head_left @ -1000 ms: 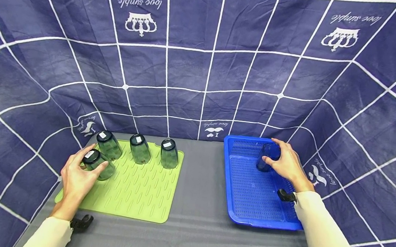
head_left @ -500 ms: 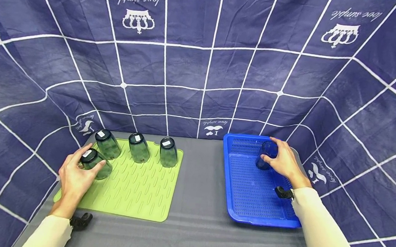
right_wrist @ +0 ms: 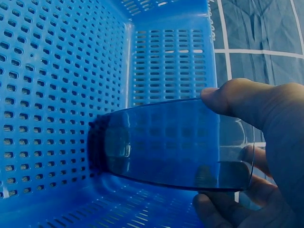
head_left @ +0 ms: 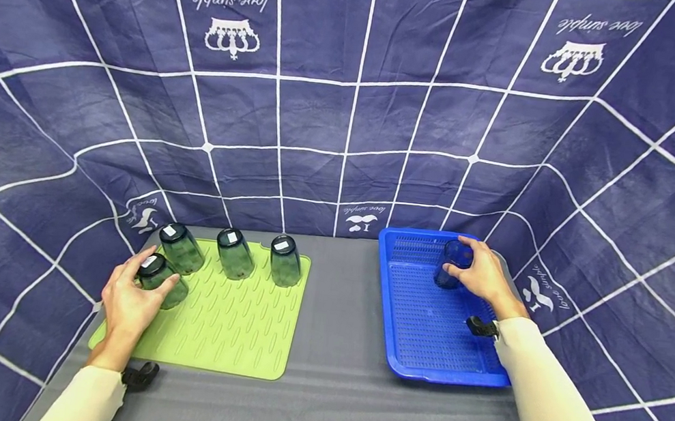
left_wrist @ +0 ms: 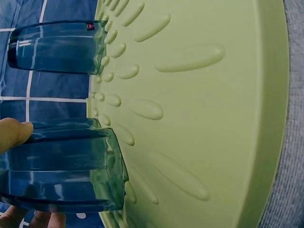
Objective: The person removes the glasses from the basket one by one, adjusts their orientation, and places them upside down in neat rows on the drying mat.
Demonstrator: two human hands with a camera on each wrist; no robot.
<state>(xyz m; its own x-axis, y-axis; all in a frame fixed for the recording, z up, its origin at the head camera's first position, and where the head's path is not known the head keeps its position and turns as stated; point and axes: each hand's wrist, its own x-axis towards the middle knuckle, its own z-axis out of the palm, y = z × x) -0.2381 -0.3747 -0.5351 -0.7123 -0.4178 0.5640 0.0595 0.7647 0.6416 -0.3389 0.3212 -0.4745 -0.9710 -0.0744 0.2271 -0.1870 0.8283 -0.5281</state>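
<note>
On the left, my left hand [head_left: 129, 295] grips a tinted drinking glass [head_left: 164, 288] that stands upside down at the left side of a lime-green drying mat [head_left: 225, 343]. The left wrist view shows the thumb on one side of this glass [left_wrist: 61, 166] and fingertips on the other, its rim down at the mat. My right hand [head_left: 485, 274] holds another glass [head_left: 446, 277] at the back right of a blue plastic basket [head_left: 391, 312]. In the right wrist view that glass [right_wrist: 156, 142] is upright, thick base at the basket floor, thumb and fingers round its upper part.
Three more upturned glasses line the mat's back edge: a left one [head_left: 184, 256], a middle one [head_left: 237, 262] and a right one [head_left: 286, 270]. Grey cloth [head_left: 335, 320] lies between mat and basket. A blue checked curtain [head_left: 316, 119] encloses the back and sides.
The head view has shifted slightly. Both hands keep their grip on the same glasses, and neither glass has visibly moved on the mat or in the basket.
</note>
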